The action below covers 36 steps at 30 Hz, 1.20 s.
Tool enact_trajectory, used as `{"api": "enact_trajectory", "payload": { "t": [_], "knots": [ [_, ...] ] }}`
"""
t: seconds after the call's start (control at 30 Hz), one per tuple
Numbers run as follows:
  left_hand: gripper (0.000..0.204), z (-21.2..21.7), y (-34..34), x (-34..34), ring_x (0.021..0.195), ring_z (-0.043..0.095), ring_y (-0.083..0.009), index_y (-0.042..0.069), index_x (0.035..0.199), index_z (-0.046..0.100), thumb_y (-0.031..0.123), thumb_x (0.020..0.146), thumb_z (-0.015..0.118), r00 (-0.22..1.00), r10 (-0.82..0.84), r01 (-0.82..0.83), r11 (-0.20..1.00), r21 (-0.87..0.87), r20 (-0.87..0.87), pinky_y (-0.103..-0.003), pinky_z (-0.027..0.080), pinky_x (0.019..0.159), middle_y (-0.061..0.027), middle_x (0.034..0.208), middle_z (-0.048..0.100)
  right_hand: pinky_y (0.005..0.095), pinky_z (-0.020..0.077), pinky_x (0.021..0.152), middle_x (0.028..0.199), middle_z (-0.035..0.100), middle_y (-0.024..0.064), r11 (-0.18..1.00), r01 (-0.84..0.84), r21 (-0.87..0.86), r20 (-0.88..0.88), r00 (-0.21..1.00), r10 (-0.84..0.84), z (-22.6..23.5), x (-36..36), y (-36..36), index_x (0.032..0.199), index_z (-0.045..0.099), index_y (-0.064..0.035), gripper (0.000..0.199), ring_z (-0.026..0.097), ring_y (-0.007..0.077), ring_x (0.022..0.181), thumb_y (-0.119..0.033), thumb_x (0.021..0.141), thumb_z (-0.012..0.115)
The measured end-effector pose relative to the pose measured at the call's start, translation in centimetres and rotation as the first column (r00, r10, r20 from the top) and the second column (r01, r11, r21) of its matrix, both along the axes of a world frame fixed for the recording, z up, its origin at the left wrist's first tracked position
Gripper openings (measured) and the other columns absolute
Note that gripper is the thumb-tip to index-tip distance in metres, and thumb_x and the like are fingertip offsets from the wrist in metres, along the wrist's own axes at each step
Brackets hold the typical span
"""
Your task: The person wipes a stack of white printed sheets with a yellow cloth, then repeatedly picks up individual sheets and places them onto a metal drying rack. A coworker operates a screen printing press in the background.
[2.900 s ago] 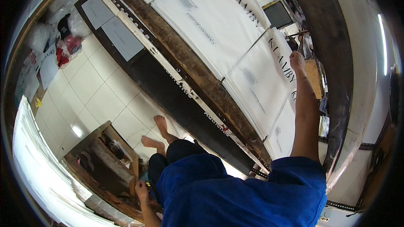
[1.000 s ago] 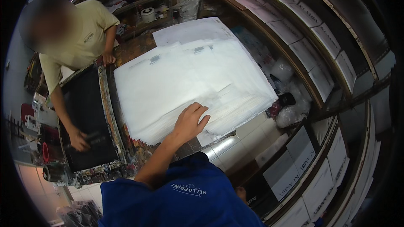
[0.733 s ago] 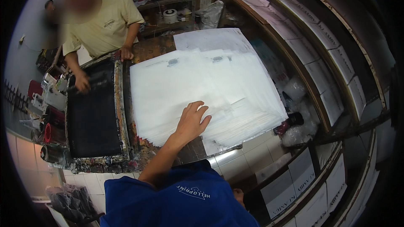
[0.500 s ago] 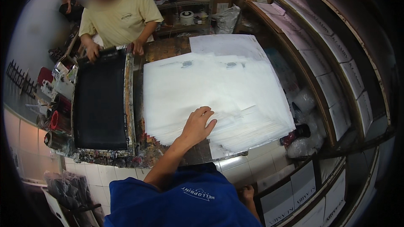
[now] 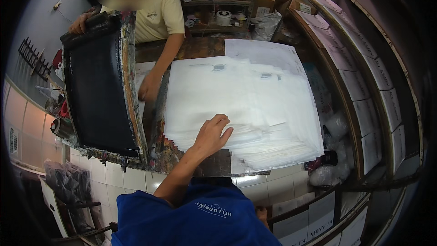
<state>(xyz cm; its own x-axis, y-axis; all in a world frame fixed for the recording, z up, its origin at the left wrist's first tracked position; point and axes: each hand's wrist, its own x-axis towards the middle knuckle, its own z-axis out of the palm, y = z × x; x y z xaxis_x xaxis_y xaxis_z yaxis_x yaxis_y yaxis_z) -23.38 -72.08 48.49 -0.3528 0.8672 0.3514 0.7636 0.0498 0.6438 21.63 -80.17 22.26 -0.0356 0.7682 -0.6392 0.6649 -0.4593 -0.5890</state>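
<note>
While left hand [image 5: 213, 133] lies flat on white sheets [image 5: 246, 105], fingers spread, holding nothing, co-worker's hand [image 5: 149, 87] beside black screen frame [image 5: 98, 91], right hand unseen.

Stack of thin white sheets [image 5: 255, 105] centre frame, matt with a faint sheen, smooth, looks like paper or thin plastic film (cannot tell which), edges fanned in fine steps under the left hand [image 5: 211, 134]. Screen frame [image 5: 98, 91] at left: dark matt mesh, wooden rim rough and crusted with multicoloured dried ink; table edge [image 5: 159, 155] beside it equally ink-spattered, bare wood dark and worn at top centre. Lower left wall tiles [image 5: 114, 177] glossy white ceramic; blue shirt [image 5: 191, 218] at bottom is matt knit cloth; crumpled clear plastic bags [image 5: 330, 173] at right are shiny.
</note>
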Motion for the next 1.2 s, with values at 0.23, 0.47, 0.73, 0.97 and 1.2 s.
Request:
{"api": "enact_trajectory", "payload": {
  "t": [0.23, 0.47, 0.73, 0.97, 1.2],
  "knots": [
    [0.024, 1.0, -0.1, -0.4, 0.086, 0.063, -0.0331, -0.002, 0.103, 0.064, 0.016, 0.088, 0.063, 1.0, 0.019, -0.018, 0.998, -0.06, 0.015, -0.039, 0.05, 0.078, -0.0149, 0.109, 0.063, 0.0344, 0.0488, 0.083, 0.105, 0.063, 0.0271, 0.999, -0.049, 0.014, -0.072, 0.996, 0.049, -0.4, 1.0, 0.7, 0.115, 0.057, 0.0112, 0.045, 0.064, 0.0307, 0.095, -0.019, 0.083, 0.053],
    [0.024, 1.6, 0.3, -0.4, 0.091, 0.062, -0.0324, -0.001, 0.104, 0.064, 0.018, 0.089, 0.061, 1.0, -0.021, 0.02, 0.997, -0.075, -0.016, -0.041, 0.049, 0.083, -0.0143, 0.108, 0.063, 0.0346, 0.048, 0.088, 0.107, 0.063, 0.0298, 0.998, -0.037, 0.056, -0.025, 0.999, 0.038, -4.6, 3.5, -0.3, 0.116, 0.055, 0.0136, 0.045, 0.063, 0.0334, 0.1, -0.018, 0.083, 0.052],
    [0.019, 3.4, 0.4, 0.4, 0.088, 0.062, -0.0303, 0.0, 0.097, 0.066, 0.014, 0.086, 0.064, 0.996, -0.088, 0.088, 0.996, 0.015, -0.034, -0.04, 0.051, 0.077, -0.0136, 0.097, 0.063, 0.0372, 0.0488, 0.086, 0.104, 0.065, 0.0253, 0.989, 0.142, -0.04, -0.08, 0.986, -0.145, 0.4, -0.3, -2.2, 0.109, 0.061, 0.0073, 0.037, 0.065, 0.0326, 0.098, -0.014, 0.08, 0.053],
    [0.022, 4.4, 4.1, -0.1, 0.079, 0.06, -0.0315, 0.0, 0.098, 0.066, 0.015, 0.083, 0.067, 0.975, -0.083, 0.095, 0.994, 0.047, -0.208, -0.039, 0.049, 0.07, -0.0142, 0.088, 0.061, 0.0351, 0.0502, 0.073, 0.088, 0.065, 0.0189, 0.946, -0.015, 0.324, -0.251, 0.963, 0.101, -14.1, 6.8, -5.7, 0.1, 0.061, 0.0093, 0.036, 0.062, 0.0231, 0.081, -0.021, 0.081, 0.053],
    [0.024, 2.8, 14.2, -0.2, 0.077, 0.061, -0.034, -0.003, 0.092, 0.068, 0.018, 0.081, 0.068, 0.969, -0.113, 0.128, 0.99, 0.053, -0.218, -0.043, 0.05, 0.069, -0.0167, 0.082, 0.06, 0.0333, 0.0535, 0.071, 0.096, 0.065, 0.0202, 0.959, 0.267, -0.09, -0.057, 0.96, -0.273, -4.7, 2.0, -4.3, 0.106, 0.058, 0.006, 0.024, 0.065, 0.0232, 0.075, -0.007, 0.088, 0.051]
  ]
}}
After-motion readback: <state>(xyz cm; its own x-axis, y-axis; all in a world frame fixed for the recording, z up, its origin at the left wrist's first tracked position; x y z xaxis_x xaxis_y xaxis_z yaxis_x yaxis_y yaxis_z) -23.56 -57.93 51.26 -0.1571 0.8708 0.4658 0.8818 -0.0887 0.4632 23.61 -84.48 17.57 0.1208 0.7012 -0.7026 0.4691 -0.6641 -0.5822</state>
